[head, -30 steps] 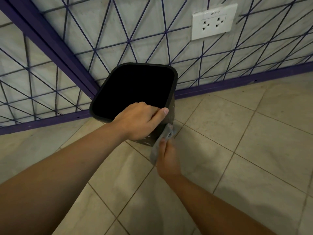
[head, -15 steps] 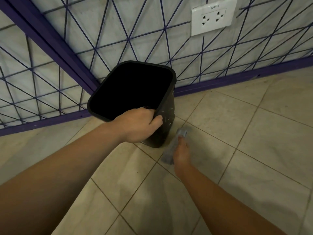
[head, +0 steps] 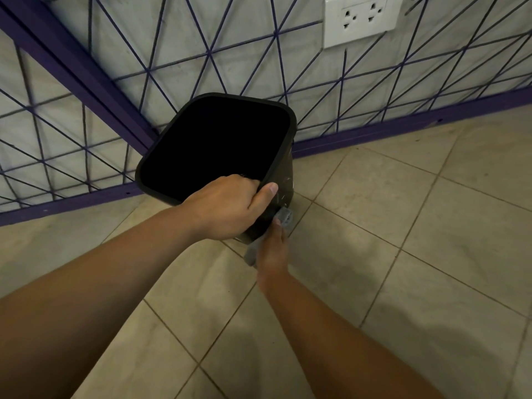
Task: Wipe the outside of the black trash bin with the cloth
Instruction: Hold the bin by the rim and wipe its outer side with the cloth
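An indoor corner of a tiled room: beige floor tiles (head: 403,214), walls (head: 201,67) patterned with purple triangular lines, a purple baseboard (head: 403,131) and a white double wall socket (head: 361,20).

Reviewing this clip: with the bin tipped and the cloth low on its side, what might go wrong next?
1. The black plastic trash bin looks tilted, held only by the left hand at its rim; it may slip or tip.
2. The grey cloth in the right hand covers only the lower corner, so pale specks higher up may be missed.
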{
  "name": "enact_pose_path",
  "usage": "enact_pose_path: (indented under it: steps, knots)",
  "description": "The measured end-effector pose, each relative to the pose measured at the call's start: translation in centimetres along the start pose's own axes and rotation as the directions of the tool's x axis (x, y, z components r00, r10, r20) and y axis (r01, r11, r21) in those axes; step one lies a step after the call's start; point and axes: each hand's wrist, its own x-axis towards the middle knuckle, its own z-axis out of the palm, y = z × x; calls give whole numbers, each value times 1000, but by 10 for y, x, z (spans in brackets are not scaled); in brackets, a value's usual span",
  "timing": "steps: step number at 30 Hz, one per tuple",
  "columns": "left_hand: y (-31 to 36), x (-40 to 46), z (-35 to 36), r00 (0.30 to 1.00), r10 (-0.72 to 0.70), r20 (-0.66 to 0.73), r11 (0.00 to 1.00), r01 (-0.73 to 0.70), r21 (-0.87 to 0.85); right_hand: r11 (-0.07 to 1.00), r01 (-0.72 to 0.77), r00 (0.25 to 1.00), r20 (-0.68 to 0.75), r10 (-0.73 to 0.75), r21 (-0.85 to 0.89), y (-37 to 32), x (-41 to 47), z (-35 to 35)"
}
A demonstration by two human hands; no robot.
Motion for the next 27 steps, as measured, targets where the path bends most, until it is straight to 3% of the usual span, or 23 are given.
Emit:
enact_pose_path:
  steps: [3,7,11,15,20,24,27]
  knots:
    - [-2,-2,-1,1000,-10,7,999,11,-39,998,-53,998,-18,53,15,-7,6,2]
    - [-3,-2,0,1000,2,-27,999,-3,-37,996,87,995,51,-87,16,15,-11,2]
    - [-2,-2,2,999,-4,-46,1000,4,-19,999,-37,998,-51,37,-7,1,4,0]
    - [-3,-2,2,998,21,-57,999,-23,-30,958,277,957,-70,-282,-74,22,-29,22]
    - [-2,-4,2,998,-11,-59,999,8,-54,976,209,975,-64,-213,-57,11,-2,7]
    - [-5,-3,3,996,-13,-84,997,7,-73,954,301,954,8,-300,-12,15,-10,13]
    - [-3,-3,4,996,-13,-92,998,7,-70,970,244,970,34,-243,-26,19,-5,3]
